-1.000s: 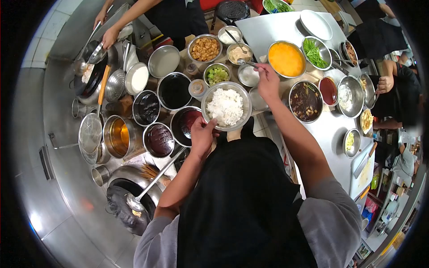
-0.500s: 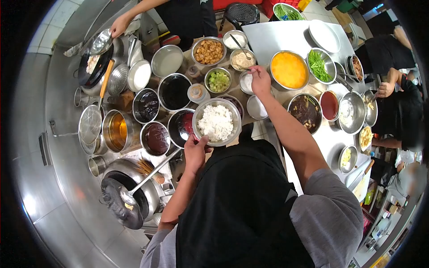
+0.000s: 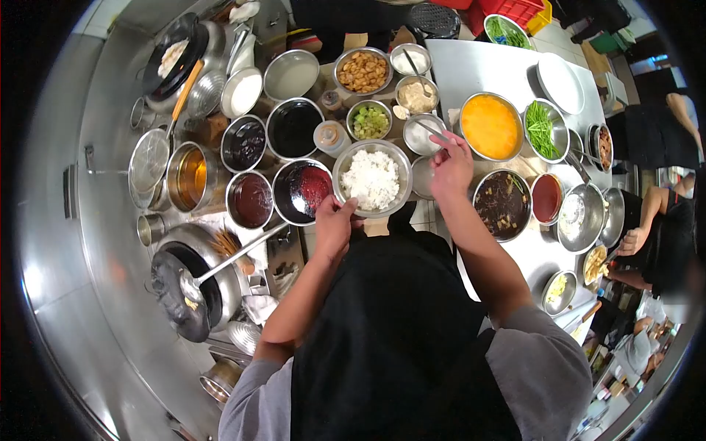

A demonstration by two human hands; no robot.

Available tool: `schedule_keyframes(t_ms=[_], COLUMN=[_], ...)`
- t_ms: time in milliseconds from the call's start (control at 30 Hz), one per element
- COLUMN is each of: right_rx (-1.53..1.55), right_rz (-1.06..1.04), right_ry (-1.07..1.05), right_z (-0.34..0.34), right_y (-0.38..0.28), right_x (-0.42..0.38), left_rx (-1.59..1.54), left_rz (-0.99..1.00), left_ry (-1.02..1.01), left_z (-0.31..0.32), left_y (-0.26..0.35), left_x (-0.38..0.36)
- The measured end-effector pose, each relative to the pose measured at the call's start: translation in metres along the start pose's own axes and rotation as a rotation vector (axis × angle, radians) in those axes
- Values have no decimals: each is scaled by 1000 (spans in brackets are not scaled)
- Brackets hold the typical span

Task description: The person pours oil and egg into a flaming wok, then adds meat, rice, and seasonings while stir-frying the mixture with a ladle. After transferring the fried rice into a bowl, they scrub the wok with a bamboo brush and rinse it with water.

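Observation:
My left hand (image 3: 334, 224) grips the near rim of a steel bowl of white rice (image 3: 372, 179), held over the sauce pots. My right hand (image 3: 451, 166) holds a small spoon (image 3: 425, 126) whose tip reaches a small steel bowl of white powder (image 3: 422, 133), just right of the rice bowl. Beyond them stand a bowl of chopped green vegetable (image 3: 368, 120), a bowl of beige paste (image 3: 416, 94) and a bowl of orange beaten egg (image 3: 490, 126).
Pots of dark and red sauces (image 3: 302, 190) and oil (image 3: 190, 176) crowd the left. A black wok with a ladle (image 3: 185, 289) sits lower left. Bowls of dark stew (image 3: 501, 205), greens (image 3: 543, 129) and red sauce (image 3: 546, 198) line the right table. Other people stand at right.
My right hand drew the spoon back from the beige paste bowl toward the small white-powder bowl. The rice bowl stayed in my left hand. The view shifted; the co-worker at the far wok left the frame.

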State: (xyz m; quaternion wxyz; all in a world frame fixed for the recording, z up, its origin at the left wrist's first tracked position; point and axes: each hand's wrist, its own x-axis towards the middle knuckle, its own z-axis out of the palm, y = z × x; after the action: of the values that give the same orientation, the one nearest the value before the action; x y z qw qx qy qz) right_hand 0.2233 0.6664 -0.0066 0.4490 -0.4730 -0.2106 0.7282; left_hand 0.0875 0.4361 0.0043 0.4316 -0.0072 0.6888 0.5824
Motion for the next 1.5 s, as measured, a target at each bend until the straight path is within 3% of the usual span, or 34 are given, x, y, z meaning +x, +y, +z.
schedule_keyframes(t_ms=[100,167,200,267,300,400,433,500,567,633,700,733,833,900,967,1100,1167,1233,1300,1367,1433,1467,1500], right_rx=[-7,-750,-761,-955,-959,-1619,-1618,-2008,-2080,-1888,-1523,-1506,-1376,-1472,-1590,-1741,-1972,-1964,-2012,-1907,-1678,-1638,-1599], right_rz=[-40,-499,-508,-868,-878,-678,-699,-463,-1302,-1140,-996,-816,-627,-496,-420,-704,-557,-630,-528,-583,-426,-410,-391], right_ry=[-199,-381,-405,-401,-432,-426,-477,-492,-363,-458,-738,-902,-1389,-1648,-1731,-1736,-1606,-1630,-1562,-1647,-1723,-1735,-1744], right_z=[-18,-20,-23,-26,-24,-28,-35,-40,-33,22,66,88,138,151,143,133,137,139,145,141,145,146,143], right_y=[-23,-47,-51,-58,-61,-53,-41,-18,9,27,63,80,152,205,273,376,401,409,409,394,368,353,340], right_x=[-44,-72,-75,-78,-80,-53,-37,-28,-43,-87,-116,-135,-212,-245,-249,-236,-231,-225,-225,-226,-235,-244,-250], left_rx=[-4,-11,-24,-66,-91,-132,-160,-329,-345,-436,-466,-497,-508,-472,-376,-301,-285,-278,-264,-170,180,421,501], left_rz=[9,11,18,40,50,54,73,95,143,232,246,289,350,441,475,517,509,511,514,448,288,372,325], left_ry=[-22,-39,-49,-80,-65,-131,-94,-91,-59,7,145,246,601,780,1046,1334,1452,1486,1514,1543,1626,1702,1697], left_z=[5,4,2,-11,-20,-61,-77,-113,-160,-215,-269,-296,-377,-436,-484,-575,-612,-648,-670,-680,-694,-692,-691], left_y=[11,18,21,19,20,22,22,18,4,-10,-22,-28,-32,-44,-48,-60,-63,-66,-63,-50,-48,-47,-44], left_x=[-2,-6,-9,-11,-14,-26,-33,-53,-72,-101,-134,-155,-222,-259,-289,-312,-310,-297,-288,-271,-246,-232,-218])
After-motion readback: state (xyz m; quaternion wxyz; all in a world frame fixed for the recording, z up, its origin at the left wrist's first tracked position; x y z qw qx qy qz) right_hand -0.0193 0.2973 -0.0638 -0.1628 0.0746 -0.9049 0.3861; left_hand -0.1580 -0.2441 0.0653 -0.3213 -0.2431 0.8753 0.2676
